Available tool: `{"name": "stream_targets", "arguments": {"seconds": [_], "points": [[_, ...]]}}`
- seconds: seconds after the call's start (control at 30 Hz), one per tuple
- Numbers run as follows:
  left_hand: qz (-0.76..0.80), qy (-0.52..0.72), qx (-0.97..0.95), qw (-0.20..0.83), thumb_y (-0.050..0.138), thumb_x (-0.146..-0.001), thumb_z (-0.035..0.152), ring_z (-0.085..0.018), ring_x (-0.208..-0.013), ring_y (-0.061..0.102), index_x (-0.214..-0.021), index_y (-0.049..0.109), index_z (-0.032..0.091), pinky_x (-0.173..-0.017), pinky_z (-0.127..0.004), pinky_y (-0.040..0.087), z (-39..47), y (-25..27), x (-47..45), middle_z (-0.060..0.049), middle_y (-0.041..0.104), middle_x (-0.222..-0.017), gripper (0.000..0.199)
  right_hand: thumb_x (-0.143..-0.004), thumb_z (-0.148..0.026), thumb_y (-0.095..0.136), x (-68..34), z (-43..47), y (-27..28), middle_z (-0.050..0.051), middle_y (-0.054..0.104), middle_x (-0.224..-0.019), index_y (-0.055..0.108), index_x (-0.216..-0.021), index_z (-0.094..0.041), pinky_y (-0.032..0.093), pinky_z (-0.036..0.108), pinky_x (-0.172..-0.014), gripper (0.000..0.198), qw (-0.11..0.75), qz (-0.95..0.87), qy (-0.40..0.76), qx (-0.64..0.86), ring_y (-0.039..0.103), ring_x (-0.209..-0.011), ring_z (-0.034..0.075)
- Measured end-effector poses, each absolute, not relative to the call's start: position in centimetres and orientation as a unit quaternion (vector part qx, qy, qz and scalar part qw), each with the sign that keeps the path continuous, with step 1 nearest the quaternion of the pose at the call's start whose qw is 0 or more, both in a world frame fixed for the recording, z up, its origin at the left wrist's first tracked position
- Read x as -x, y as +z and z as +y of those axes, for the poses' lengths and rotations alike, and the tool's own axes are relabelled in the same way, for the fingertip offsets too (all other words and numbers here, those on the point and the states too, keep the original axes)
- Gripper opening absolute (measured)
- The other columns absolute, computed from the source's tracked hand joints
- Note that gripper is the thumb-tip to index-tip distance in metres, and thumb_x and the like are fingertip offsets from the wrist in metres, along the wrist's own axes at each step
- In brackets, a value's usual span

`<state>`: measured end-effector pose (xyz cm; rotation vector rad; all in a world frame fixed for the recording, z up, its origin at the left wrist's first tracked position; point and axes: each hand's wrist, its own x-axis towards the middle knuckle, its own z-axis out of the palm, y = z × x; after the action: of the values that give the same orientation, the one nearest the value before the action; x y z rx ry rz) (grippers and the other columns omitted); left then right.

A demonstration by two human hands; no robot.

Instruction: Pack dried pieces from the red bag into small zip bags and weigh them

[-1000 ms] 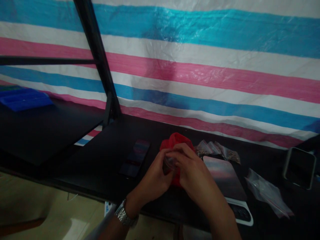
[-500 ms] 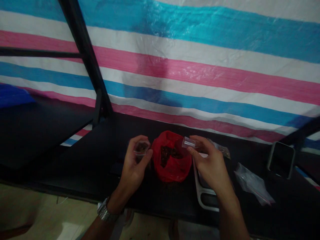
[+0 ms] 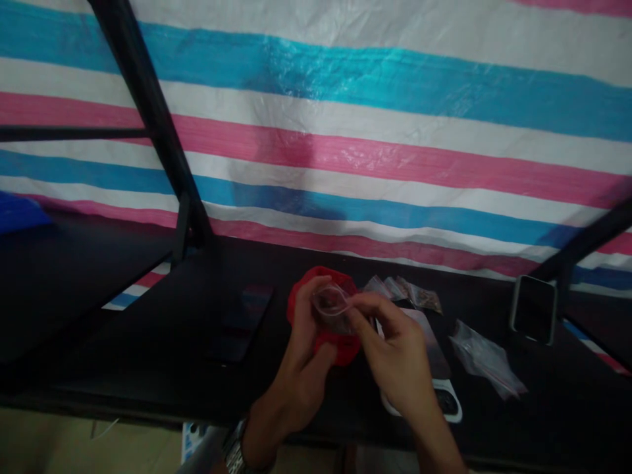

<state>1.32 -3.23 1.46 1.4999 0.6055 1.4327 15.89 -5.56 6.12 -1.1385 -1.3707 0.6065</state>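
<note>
My left hand (image 3: pixel 303 372) is wrapped round a small clear plastic bag (image 3: pixel 332 304), whose rounded mouth gapes upward. At the rim of that bag, the fingers of my right hand (image 3: pixel 397 349) are pinched together; whether they also hold the clear cylinder seen earlier is hidden. Both hands are above a red plastic bag (image 3: pixel 302 289), which they partly cover. A white scale (image 3: pixel 449 401) with a grey plate lies on the black table, partly behind my right hand and forearm.
Several small filled zip bags (image 3: pixel 425 298) lie behind the scale. Flat clear bags (image 3: pixel 486 361) rest to its right, near a propped-up phone (image 3: pixel 534 309). A dark flat device (image 3: pixel 243 322) lies left of my hands. A black post (image 3: pixel 158 125) rises at the left.
My left hand has moved right, over the red bag, with the clear bag. My right hand has come to the clear bag's rim; its clear cylinder no longer shows.
</note>
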Motion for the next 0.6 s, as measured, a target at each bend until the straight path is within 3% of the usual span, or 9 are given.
{"name": "stream_targets", "arguments": {"seconds": [0.07,0.13,0.33,0.47,0.6], "points": [[0.247,0.57,-0.595,0.509,0.054,-0.097,0.017,-0.025,-0.145,0.058,-0.153,0.053,0.033,-0.125,-0.046,0.045,-3.4,2.1,-2.5,-0.005,0.061,-0.156,0.058,-0.094,-0.033,0.074,-16.8,-5.6,5.9,0.001,0.08,-0.086,0.078,-0.094,-0.023,0.057,0.028,-0.073,0.011,0.605,-0.556,0.27,0.503,0.074,-0.079,0.018],[0.273,0.568,-0.573,0.525,0.052,-0.107,0.03,-0.024,-0.142,0.062,-0.15,0.059,0.031,-0.123,-0.044,0.049,-3.3,2.7,-3.7,-0.006,0.067,-0.153,0.044,-0.093,-0.038,0.075,-17.9,-5.8,5.8,0.003,0.081,-0.086,0.077,-0.094,-0.022,0.058,0.029,-0.072,0.016,0.603,-0.543,0.281,0.513,0.075,-0.078,0.019],[0.314,0.589,-0.534,0.519,0.067,-0.102,0.045,-0.025,-0.116,0.079,-0.125,0.074,0.021,-0.1,-0.039,0.064,-3.0,3.4,-6.1,-0.008,0.083,-0.125,0.034,-0.089,-0.034,0.072,-20.2,-7.3,6.3,0.002,0.078,-0.083,0.074,-0.084,-0.022,0.056,0.031,-0.075,0.013,0.575,-0.554,0.235,0.554,0.073,-0.079,0.019],[0.307,0.592,-0.539,0.515,0.069,-0.101,0.048,-0.025,-0.115,0.079,-0.127,0.071,0.021,-0.1,-0.038,0.063,-3.1,2.8,-6.8,-0.009,0.081,-0.128,0.037,-0.083,-0.037,0.073,-23.1,-7.8,6.2,0.0,0.074,-0.076,0.066,-0.077,-0.023,0.054,0.029,-0.07,0.017,0.583,-0.512,0.242,0.583,0.07,-0.073,0.018],[0.34,0.601,-0.603,0.399,0.058,-0.108,0.043,-0.021,-0.113,0.076,-0.121,0.071,0.022,-0.099,-0.036,0.06,-3.4,1.6,-7.1,-0.007,0.08,-0.121,0.027,-0.081,-0.041,0.069,-27.1,-7.4,4.3,0.001,0.073,-0.072,0.065,-0.076,-0.022,0.052,0.03,-0.067,0.02,0.538,-0.466,0.216,0.668,0.068,-0.067,0.019]]}}
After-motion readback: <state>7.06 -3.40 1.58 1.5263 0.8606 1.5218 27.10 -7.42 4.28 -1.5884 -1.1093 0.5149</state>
